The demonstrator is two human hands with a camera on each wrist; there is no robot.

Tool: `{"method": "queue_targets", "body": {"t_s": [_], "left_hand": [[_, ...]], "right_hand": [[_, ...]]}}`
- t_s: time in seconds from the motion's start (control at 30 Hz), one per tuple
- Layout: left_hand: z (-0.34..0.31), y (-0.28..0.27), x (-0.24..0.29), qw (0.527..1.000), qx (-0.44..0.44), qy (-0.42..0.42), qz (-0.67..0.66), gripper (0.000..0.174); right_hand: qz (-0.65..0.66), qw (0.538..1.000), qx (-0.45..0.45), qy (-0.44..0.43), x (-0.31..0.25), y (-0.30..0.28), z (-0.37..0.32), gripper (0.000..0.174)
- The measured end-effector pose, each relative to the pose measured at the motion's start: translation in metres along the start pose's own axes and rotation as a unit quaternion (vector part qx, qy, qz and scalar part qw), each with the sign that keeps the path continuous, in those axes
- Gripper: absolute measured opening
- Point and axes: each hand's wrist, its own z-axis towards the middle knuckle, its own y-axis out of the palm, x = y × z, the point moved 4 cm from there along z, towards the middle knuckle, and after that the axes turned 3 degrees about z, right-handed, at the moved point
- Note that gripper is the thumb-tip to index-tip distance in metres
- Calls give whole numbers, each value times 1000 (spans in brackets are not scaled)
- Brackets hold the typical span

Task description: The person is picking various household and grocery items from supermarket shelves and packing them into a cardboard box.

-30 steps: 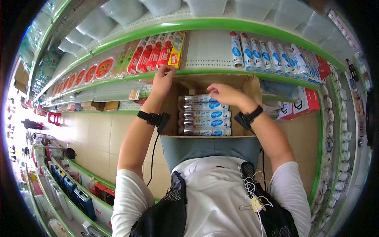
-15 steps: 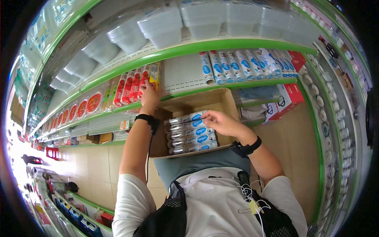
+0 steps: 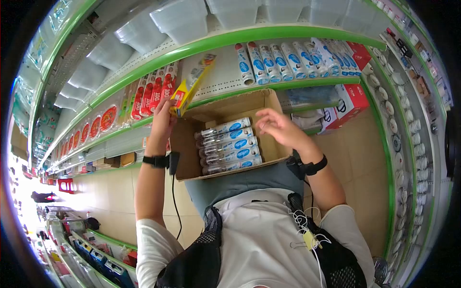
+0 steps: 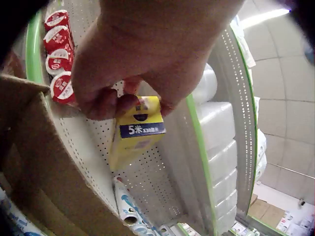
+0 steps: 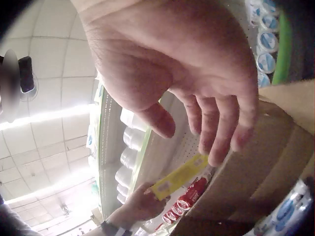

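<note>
My left hand (image 3: 163, 120) pinches the near end of a long yellow box (image 3: 186, 93) at the shelf's front edge. The box slants out past the green edge, its far end over the shelf. In the left wrist view, thumb and fingers grip the end of the box, which bears "5米". My right hand (image 3: 284, 128) hovers over the right side of a cardboard carton (image 3: 270, 103), fingers loosely bent and holding nothing. Several white-and-blue wrapped rolls (image 3: 235, 145) lie side by side in the carton. Red rolls (image 3: 152, 93) stand on the shelf left of the yellow box.
More white-and-blue rolls (image 3: 272, 62) line the shelf on the right. Clear plastic containers (image 3: 180, 21) fill the shelf above. A green shelf edge (image 3: 230, 93) runs behind the carton, and a red box (image 3: 350, 108) sits lower right. The carton rests at the person's lap.
My left hand has gone to the yellow box beside the red rolls and drawn it out at a slant. My right hand has lifted off the rolls in the carton.
</note>
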Motion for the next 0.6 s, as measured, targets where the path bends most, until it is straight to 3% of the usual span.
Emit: {"method": "queue_targets", "body": {"t_s": [0.07, 0.13, 0.27, 0.3, 0.37, 0.53, 0.6], "left_hand": [[-24, -17, -6, 999, -10, -11, -38, 26], [-45, -30, -14, 990, -86, -35, -104, 30], [-85, -32, -25, 976, -31, -135, -166, 31], [-85, -41, -32, 976, -29, -135, -167, 31], [-86, -53, -48, 966, -117, -171, -152, 30], [-79, -47, -54, 968, -74, -195, -138, 19], [-72, -39, -58, 978, -83, -162, -105, 28]], "right_hand": [[-10, 1000, 20, -4, -1, -4, 7, 42], [19, 994, 112, -2, -1, -10, 16, 54], [93, 972, 189, 107, -6, -3, 32, 70], [93, 972, 186, 107, -3, -1, 35, 70], [131, 976, 75, 158, 5, 12, 42, 62], [266, 934, 84, 222, 36, 5, 66, 48], [326, 907, 107, 244, 58, -4, 76, 43]]}}
